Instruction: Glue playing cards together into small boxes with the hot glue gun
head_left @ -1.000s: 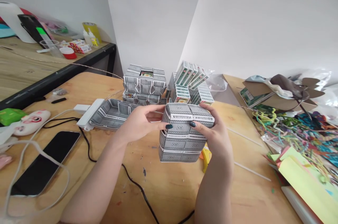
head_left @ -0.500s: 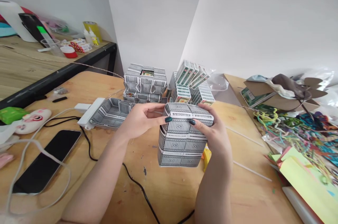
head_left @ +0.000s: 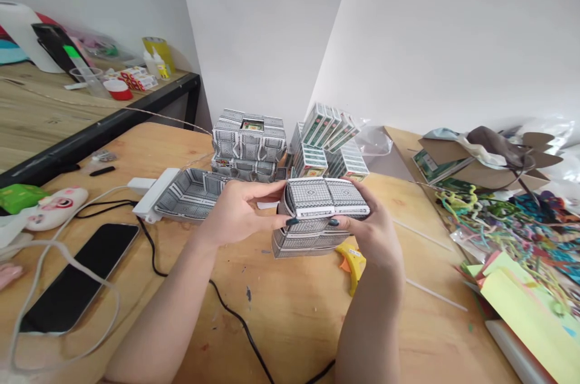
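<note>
Between my two hands is a box made of grey patterned playing cards, raised over the table with its top face tipped toward me. My left hand grips its left end, thumb on the front edge and fingers behind. On the right end my right hand holds it the same way, its thumb beside the middle seam. Beneath my right wrist lies a yellow glue gun, partly covered by the arm. Behind the left hand sits an open tray of the same cards.
Stacked card boxes and several packs of playing cards stand at the back. A phone, cables and a white power strip lie left. Right are white glue sticks, yarn scraps and coloured paper.
The card box has tilted, so more of its top face and less of its front shows. Both hands turned with it, and more of the glue gun is visible.
</note>
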{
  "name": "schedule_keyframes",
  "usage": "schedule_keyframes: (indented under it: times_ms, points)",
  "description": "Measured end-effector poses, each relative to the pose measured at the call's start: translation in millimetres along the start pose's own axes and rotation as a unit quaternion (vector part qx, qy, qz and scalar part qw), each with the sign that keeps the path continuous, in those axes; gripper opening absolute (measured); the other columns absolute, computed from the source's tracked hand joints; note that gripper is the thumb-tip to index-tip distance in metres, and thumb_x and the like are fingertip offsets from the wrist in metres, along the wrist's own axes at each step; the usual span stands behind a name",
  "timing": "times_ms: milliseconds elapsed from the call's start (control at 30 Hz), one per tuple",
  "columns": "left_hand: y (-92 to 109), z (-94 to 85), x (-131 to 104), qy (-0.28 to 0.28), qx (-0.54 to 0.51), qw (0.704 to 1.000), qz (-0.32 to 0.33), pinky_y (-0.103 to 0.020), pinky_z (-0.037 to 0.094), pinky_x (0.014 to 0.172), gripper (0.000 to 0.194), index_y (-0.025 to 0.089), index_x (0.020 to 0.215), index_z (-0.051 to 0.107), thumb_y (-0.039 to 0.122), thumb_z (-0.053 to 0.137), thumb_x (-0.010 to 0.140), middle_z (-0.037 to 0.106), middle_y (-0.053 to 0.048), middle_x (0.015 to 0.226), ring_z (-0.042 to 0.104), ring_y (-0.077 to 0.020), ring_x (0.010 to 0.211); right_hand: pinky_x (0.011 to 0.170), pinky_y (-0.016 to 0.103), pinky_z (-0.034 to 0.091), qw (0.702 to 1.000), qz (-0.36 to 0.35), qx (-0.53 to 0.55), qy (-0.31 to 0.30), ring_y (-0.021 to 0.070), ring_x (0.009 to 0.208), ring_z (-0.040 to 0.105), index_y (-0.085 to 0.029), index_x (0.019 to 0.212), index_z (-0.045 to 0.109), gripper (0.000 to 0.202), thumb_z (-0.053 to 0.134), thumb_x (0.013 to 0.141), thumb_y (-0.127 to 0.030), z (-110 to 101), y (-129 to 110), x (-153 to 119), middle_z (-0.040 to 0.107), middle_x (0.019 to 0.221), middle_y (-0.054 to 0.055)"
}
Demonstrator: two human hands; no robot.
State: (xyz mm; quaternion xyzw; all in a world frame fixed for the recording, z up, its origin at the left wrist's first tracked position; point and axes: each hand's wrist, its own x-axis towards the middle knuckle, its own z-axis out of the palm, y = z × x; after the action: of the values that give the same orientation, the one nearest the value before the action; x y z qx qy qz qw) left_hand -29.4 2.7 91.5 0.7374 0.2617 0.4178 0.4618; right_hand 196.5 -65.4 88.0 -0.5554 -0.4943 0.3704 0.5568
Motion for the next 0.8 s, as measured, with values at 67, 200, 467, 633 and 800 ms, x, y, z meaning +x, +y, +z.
schedule_keyframes:
  times_ms: [67,200,467,633,800]
  points:
    - [-0.3,-0.1,0.1,0.001,0.018,1.000,0.014,-0.031,0.055,0.083,0.055,0.019,0.111,0.062,0.025,0.076,0.059,0.065,-0.005,0.108,0.064,-0.0237,0.093,0.083,0.037,0.048,1.000,-0.004,0.002,0.003,0.0252,0.098,0.057,-0.022,0.116,0.052,0.072,0.081,0.049,-0.028,-1.2,1.0,-0.2,0.061,0.109,0.007]
    - [-0.3,-0.6,0.0,0.004,0.061,0.997,0.040,-0.030,0.055,0.082,0.054,0.020,0.110,0.062,0.026,0.077,0.058,0.065,-0.005,0.108,0.065,-0.0231,0.093,0.080,0.035,0.049,1.000,-0.009,0.008,0.007,0.0241,0.095,0.058,-0.023,0.114,0.052,0.073,0.082,0.047,-0.028,-4.2,2.5,-0.5,0.060,0.108,0.006]
    - [1.0,0.7,-1.4,0.014,0.105,0.990,0.090,-0.025,0.055,0.080,0.056,0.021,0.112,0.061,0.026,0.077,0.059,0.066,-0.005,0.106,0.066,-0.0207,0.089,0.071,0.032,0.050,0.998,0.006,0.056,-0.003,0.0217,0.086,0.058,-0.024,0.111,0.052,0.073,0.082,0.045,-0.023,-5.2,2.9,-0.6,0.060,0.099,0.004]
    - [-1.9,-1.0,-2.0,0.000,0.133,0.986,0.102,-0.027,0.053,0.083,0.057,0.021,0.116,0.059,0.029,0.074,0.061,0.065,-0.006,0.110,0.065,-0.0207,0.092,0.068,0.028,0.049,0.999,-0.003,0.050,-0.008,0.0194,0.084,0.056,-0.025,0.109,0.052,0.071,0.082,0.045,-0.022,-3.8,0.7,-1.4,0.058,0.096,0.003]
    - [3.3,-0.8,-4.0,-0.010,0.155,0.986,0.058,-0.032,0.046,0.094,0.058,0.023,0.123,0.052,0.031,0.069,0.068,0.059,-0.005,0.121,0.059,-0.0216,0.104,0.063,0.027,0.048,0.999,-0.024,0.025,-0.004,0.0184,0.082,0.055,-0.026,0.110,0.047,0.069,0.079,0.050,-0.028,1.3,-2.9,-1.8,0.055,0.098,0.003]
